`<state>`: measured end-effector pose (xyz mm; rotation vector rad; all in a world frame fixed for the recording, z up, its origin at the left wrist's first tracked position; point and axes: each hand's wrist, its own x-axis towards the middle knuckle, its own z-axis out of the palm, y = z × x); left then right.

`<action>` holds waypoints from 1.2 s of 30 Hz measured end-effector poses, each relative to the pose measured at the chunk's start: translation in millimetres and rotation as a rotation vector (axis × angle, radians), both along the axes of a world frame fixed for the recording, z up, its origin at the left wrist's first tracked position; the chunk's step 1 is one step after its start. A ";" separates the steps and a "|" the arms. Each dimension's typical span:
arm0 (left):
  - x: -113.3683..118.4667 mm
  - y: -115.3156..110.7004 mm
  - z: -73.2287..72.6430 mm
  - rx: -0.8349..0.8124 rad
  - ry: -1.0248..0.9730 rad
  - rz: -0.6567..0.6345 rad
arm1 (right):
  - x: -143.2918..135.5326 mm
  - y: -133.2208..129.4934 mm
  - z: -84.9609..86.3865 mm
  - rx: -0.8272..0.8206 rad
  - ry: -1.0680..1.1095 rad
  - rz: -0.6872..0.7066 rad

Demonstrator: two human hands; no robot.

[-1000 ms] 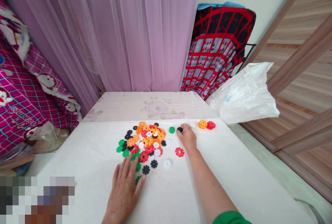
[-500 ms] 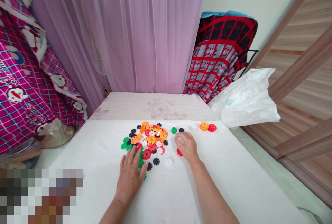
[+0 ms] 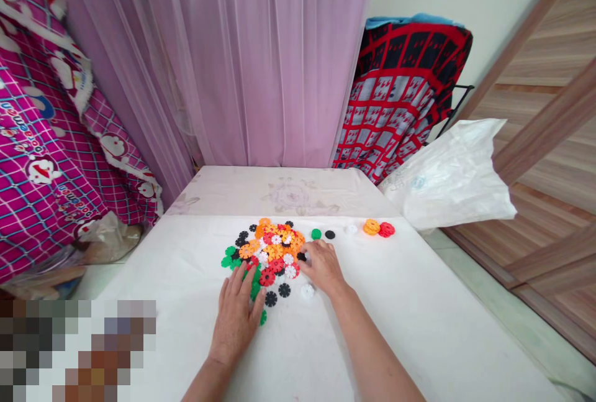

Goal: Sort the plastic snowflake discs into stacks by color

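A pile of notched plastic discs point(image 3: 274, 253) in orange, red, white, black and green lies on the white-covered table. My left hand point(image 3: 236, 306) rests spread at its near left edge, fingertips on green discs point(image 3: 255, 290). At the pile's right edge, my right hand point(image 3: 322, 265) has its thumb and fingertips closed around a black disc point(image 3: 302, 256). Farther back stand a green disc point(image 3: 316, 234), a black disc point(image 3: 329, 235), a white disc point(image 3: 351, 228), orange discs point(image 3: 371, 227) and red discs point(image 3: 386, 229) in a row. One white disc point(image 3: 307, 291) lies near my right wrist.
The table point(image 3: 395, 321) has a flowered strip point(image 3: 293, 194) at its far end. A white plastic bag point(image 3: 451, 178) hangs by the right far corner. Purple curtains point(image 3: 274, 66) rise behind, with a pink patterned cloth point(image 3: 69, 166) at the left.
My right hand has moved left and toward the pile's right edge, onto a black disc. My left hand stays in place. The view has shifted slightly.
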<state>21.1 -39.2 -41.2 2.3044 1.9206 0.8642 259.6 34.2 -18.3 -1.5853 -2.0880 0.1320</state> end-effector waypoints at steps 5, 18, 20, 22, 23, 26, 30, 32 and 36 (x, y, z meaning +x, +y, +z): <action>-0.7 -0.5 0.4 -0.007 -0.007 -0.005 | -3.7 3.1 -4.4 -0.019 0.110 -0.032; -3.2 -1.7 -1.1 -0.014 -0.012 -0.032 | 57.7 27.1 -7.4 0.104 0.662 -0.407; -3.4 -2.0 -0.4 -0.018 0.000 -0.036 | 66.5 31.1 -11.3 0.135 0.631 -0.473; -3.4 -2.3 0.4 -0.021 0.009 -0.036 | 69.2 34.4 -16.2 0.140 0.624 -0.481; -3.4 -2.5 0.6 -0.021 0.011 -0.035 | 68.9 35.9 -18.7 0.133 0.629 -0.473; -3.6 -2.9 0.5 -0.018 0.004 -0.040 | 65.4 40.7 -23.9 0.122 0.646 -0.446; -3.9 -3.3 0.0 -0.014 0.004 -0.047 | 63.3 46.7 -25.1 0.122 0.675 -0.416; -4.1 -3.5 0.0 -0.017 0.018 -0.047 | 64.1 47.9 -25.0 0.120 0.691 -0.401; -4.1 -3.6 0.4 -0.023 0.036 -0.035 | 65.9 46.7 -25.7 0.121 0.691 -0.395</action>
